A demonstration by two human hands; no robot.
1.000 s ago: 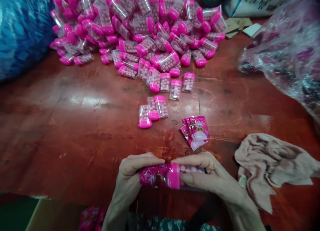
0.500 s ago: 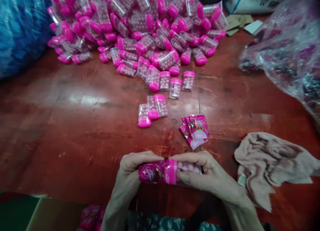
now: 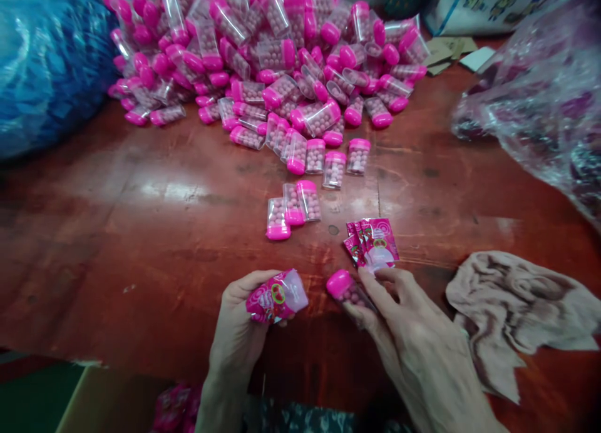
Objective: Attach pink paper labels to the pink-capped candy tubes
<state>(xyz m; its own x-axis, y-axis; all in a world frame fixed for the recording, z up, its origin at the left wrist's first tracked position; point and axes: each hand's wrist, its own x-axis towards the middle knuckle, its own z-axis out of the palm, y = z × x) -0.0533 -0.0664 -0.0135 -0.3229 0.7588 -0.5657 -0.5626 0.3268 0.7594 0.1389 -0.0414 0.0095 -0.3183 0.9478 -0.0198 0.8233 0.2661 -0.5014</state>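
Near the table's front edge, my left hand (image 3: 244, 311) is closed on a pink printed plastic sleeve (image 3: 277, 297) with a clear end pointing right. To its right, my right hand (image 3: 404, 317) grips a small clear candy container (image 3: 350, 289) with a pink cap and pale pink balls inside. The container is tilted and stands apart from the sleeve. The right fingertips reach the lower edge of a small stack of pink sleeves (image 3: 375, 240). Beyond, several similar candy containers (image 3: 293, 209) lie on the table.
A large heap of capped candy containers (image 3: 282, 57) covers the back of the wooden table (image 3: 154, 233). A blue bag (image 3: 47, 76) lies left, clear plastic film (image 3: 530, 89) right. A crumpled cloth (image 3: 507, 301) is near my right hand. Below the edge sits a cardboard box (image 3: 107, 402) with pink packets.
My hands have moved apart. The container, earlier against the sleeve's end, has gone right with my right hand to the sleeve stack. My left hand keeps the sleeve. The view has shifted slightly.
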